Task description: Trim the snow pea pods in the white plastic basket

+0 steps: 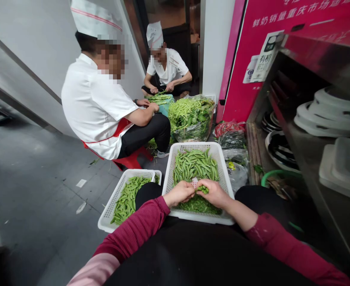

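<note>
My right hand (214,193) is closed around a few green pea pods (203,189), which poke out between thumb and fingers. Against their tips, my left hand (180,193) is pinched, seemingly on the end of one pod; its fingertips are partly hidden. Both hands are over a white perforated basket (226,174) at my lap. Whole pea pods (195,163) fill its far half, and a heap of thin green trimmings (200,205) lies in the near half. To the left, a second white basket (105,220) holds more pea pods (129,198).
One co-worker (100,95) sits on a red stool (133,159) at left; another person (169,67) crouches beyond, handling green stalks. A big bag of leafy greens (191,119) stands ahead. Plastic bags (236,167) lie right of my basket, beside a metal shelf (300,147) with dishes.
</note>
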